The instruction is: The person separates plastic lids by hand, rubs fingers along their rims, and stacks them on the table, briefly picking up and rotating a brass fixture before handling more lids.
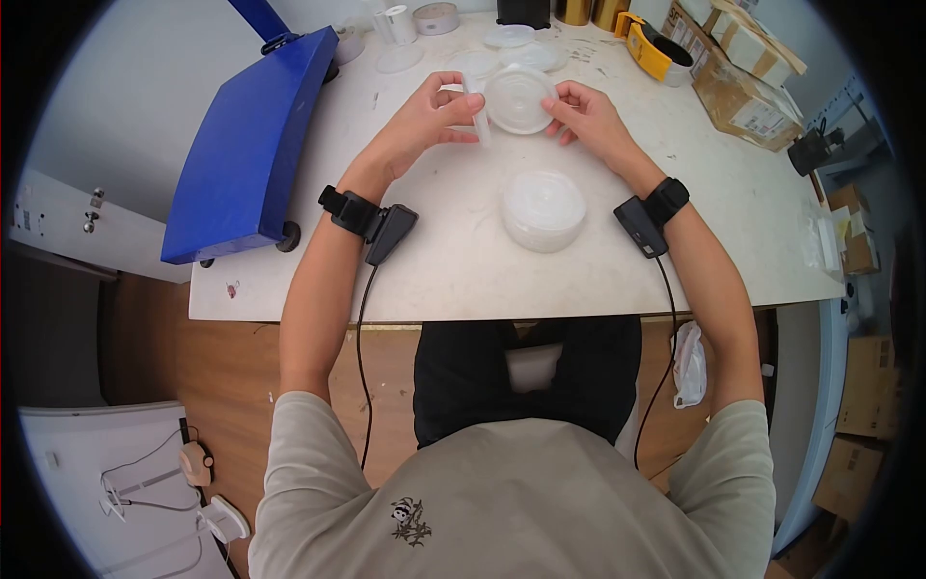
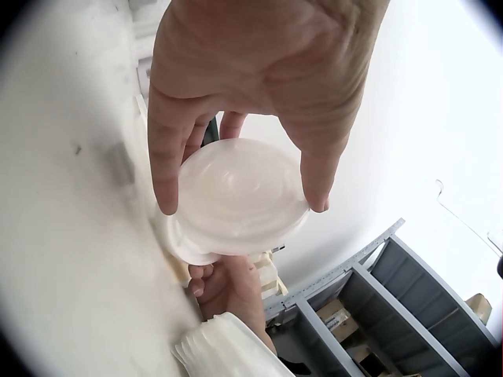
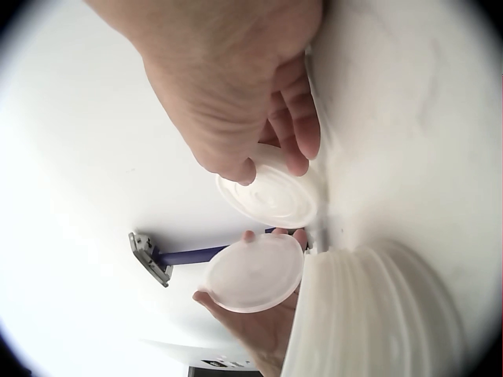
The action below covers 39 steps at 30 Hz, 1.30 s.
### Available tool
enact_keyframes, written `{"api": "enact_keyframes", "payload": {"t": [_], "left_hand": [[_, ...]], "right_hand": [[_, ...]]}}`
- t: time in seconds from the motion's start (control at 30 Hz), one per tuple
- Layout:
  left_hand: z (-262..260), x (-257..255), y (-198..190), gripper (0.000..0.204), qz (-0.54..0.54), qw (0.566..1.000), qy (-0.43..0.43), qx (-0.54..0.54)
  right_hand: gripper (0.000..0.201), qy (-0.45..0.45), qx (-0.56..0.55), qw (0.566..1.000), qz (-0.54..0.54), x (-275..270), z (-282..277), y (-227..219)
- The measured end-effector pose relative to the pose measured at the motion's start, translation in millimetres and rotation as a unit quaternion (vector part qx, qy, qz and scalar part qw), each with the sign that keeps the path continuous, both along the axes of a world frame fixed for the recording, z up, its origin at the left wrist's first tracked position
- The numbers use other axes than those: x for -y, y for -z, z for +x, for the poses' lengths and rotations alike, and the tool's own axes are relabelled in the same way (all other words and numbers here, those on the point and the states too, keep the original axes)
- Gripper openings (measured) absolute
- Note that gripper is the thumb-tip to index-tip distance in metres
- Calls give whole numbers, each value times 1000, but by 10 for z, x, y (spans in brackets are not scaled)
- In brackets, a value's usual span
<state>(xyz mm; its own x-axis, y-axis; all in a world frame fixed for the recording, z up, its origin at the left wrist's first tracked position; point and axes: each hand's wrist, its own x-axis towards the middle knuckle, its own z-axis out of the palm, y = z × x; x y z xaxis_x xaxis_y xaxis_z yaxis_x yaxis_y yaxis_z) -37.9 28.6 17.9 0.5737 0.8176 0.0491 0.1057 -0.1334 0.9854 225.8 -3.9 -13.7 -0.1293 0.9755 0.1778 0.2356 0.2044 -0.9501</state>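
Observation:
My left hand [image 1: 430, 118] grips a round translucent lid [image 1: 476, 108] by its edges, held upright and seen edge-on in the head view; its face shows in the left wrist view [image 2: 242, 192]. My right hand [image 1: 596, 124] pinches a second round lid [image 1: 521, 99] at its right rim, with thumb and fingers, its face tilted toward the head camera. The two lids are close side by side above the table. Nearer the table's front edge stands a stack of round translucent lids or containers [image 1: 543, 212]. More flat lids [image 1: 533, 56] lie behind the hands.
A blue platform [image 1: 253, 145] stands on the table's left. Toward the back are clear cylinders [image 1: 400, 26], a round dish [image 1: 436, 17] and a yellow tape roll [image 1: 656, 50]. Cardboard boxes [image 1: 757, 108] sit at the back right. The white table's [image 1: 434, 280] front edge is near my lap.

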Motion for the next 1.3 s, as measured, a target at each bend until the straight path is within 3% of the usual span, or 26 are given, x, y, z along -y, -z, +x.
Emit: {"api": "enact_keyframes", "payload": {"t": [0.33, 0.97, 1.03, 1.17, 1.27, 1.3], "left_hand": [[-98, -38, -63, 80, -56, 967, 156, 196], [-56, 97, -156, 96, -76, 938, 223, 255], [-53, 119, -182, 112, -62, 954, 198, 215], [-56, 56, -126, 92, -64, 936, 229, 258], [-33, 41, -121, 85, -34, 951, 188, 244], [-25, 39, -122, 80, -18, 966, 140, 217]], "right_hand": [[27, 39, -17, 998, 40, -24, 36, -13], [31, 9, 5, 1000, 26, 6, 10, -14], [31, 11, 6, 1000, 25, 11, 8, -20], [32, 13, 6, 1000, 21, -2, 13, -11], [32, 34, 5, 999, 42, -5, 1, 9], [33, 52, 6, 997, 63, -3, -1, 17]]}}
